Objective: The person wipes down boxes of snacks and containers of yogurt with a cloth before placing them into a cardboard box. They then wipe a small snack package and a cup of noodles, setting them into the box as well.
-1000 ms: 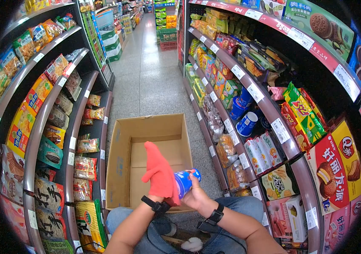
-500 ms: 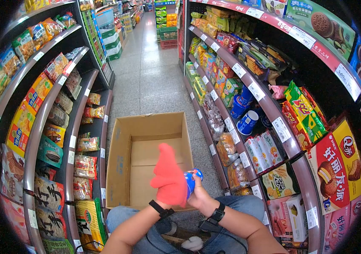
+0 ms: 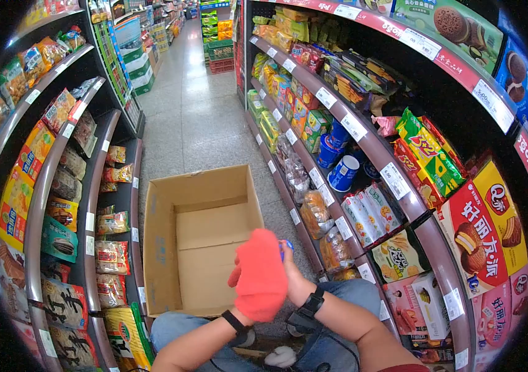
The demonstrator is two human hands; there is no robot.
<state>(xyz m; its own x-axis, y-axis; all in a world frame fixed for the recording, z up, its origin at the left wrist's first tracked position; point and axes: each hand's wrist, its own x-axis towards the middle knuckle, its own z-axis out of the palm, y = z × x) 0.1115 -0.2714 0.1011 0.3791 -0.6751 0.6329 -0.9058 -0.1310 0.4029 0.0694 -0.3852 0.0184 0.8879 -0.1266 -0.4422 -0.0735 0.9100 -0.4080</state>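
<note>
A red cloth mitt or glove covers my left hand (image 3: 261, 276), hiding how its fingers are set. It presses against a blue snack cup (image 3: 285, 248), of which only a small part shows beside the red cloth. Wrapped round the cup's right side, my right hand (image 3: 297, 278) is closed on it. Both hands meet over my lap, at the near right corner of an open cardboard box (image 3: 152, 248) on the floor. Similar blue cups (image 3: 343, 173) stand or lean on the right-hand shelf, one of them tipped.
Snack shelves rise close on both sides. Packaged noodles and bags (image 3: 113, 257) line the left. Biscuit boxes (image 3: 475, 239) and a green packet (image 3: 430, 152) fill the right. Ahead runs a tiled aisle (image 3: 180, 111), with crates (image 3: 220, 59) at its far end.
My red-covered left hand has moved down and right, its extended part now bent in over the cup. The cup is now mostly hidden. My view has shifted slightly right.
</note>
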